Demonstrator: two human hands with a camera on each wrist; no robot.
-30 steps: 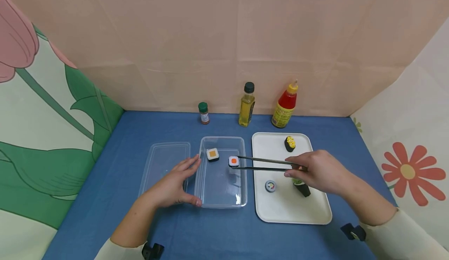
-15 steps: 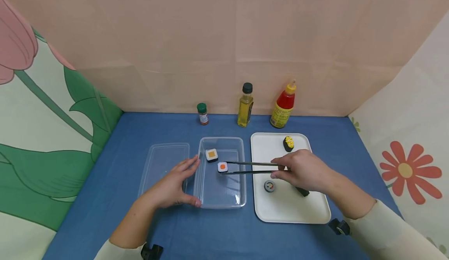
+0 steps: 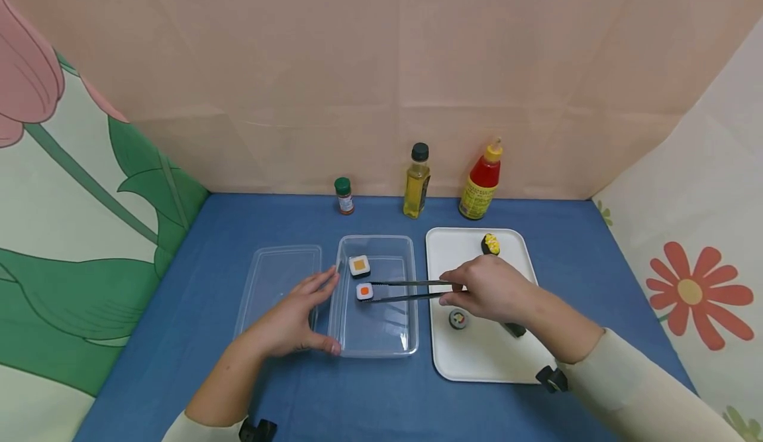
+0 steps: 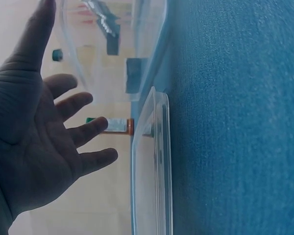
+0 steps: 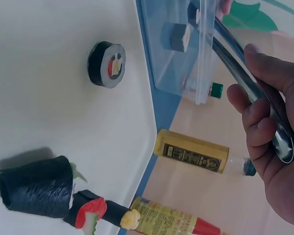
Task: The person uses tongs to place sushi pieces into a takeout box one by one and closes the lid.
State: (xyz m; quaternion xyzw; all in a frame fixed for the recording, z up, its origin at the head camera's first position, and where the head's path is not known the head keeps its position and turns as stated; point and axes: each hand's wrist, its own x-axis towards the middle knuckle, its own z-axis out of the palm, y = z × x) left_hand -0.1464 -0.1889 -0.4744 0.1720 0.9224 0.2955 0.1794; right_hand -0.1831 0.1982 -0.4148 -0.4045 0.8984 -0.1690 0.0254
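Note:
My right hand (image 3: pixel 491 289) grips metal tongs (image 5: pixel 283 142), whose tips hold a small square sushi piece with an orange centre (image 3: pixel 364 291) low inside the clear plastic container (image 3: pixel 381 332). Another square sushi piece, yellow-centred (image 3: pixel 359 266), lies just behind it in the container. At the container's left side, my left hand (image 3: pixel 292 319) has its fingers spread, thumb near the front corner and fingertips by the rim. The left wrist view shows that palm (image 4: pixel 44 132) with nothing in it.
A white tray (image 3: pixel 477 366) under the right forearm carries a round roll (image 5: pixel 107 64), a dark seaweed hand roll (image 5: pixel 36 188) and a corn-topped sushi (image 3: pixel 491 244). A clear lid (image 3: pixel 280 266) lies left. Behind stand a spice jar (image 3: pixel 344 195), oil bottle (image 3: pixel 416 183) and sauce bottle (image 3: pixel 480 183).
My right hand has moved left with the tongs, carrying the orange-centred sushi piece deeper into the container and lower, in front of the other piece. The left hand has stayed in place.

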